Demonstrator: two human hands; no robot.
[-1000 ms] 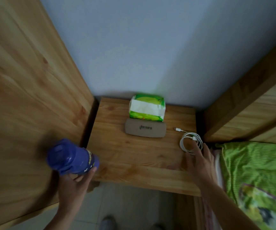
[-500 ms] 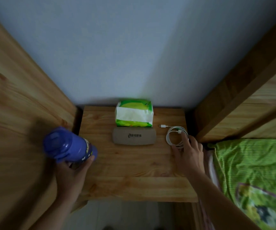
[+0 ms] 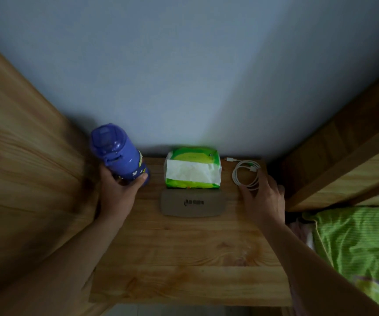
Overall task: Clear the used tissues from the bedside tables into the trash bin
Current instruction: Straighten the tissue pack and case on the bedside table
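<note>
A wooden bedside table (image 3: pixel 184 258) fills the middle of the head view. My left hand (image 3: pixel 117 190) grips a purple water bottle (image 3: pixel 117 153) at the table's back left corner, the bottle tilted toward the wall. My right hand (image 3: pixel 263 197) rests with fingers on a coiled white charging cable (image 3: pixel 245 174) at the back right. A green pack of tissues (image 3: pixel 193 169) lies against the wall between them. No loose used tissue and no trash bin are in view.
A grey-brown flat case (image 3: pixel 193 205) lies in front of the tissue pack. A wooden panel (image 3: pixel 24 179) stands on the left, a wooden bed frame (image 3: pixel 343 167) on the right, with green bedding (image 3: pixel 357 247) below it.
My left hand has carried the purple bottle from beside the table's front left to its back left corner. My right hand has slid the cable toward the wall.
</note>
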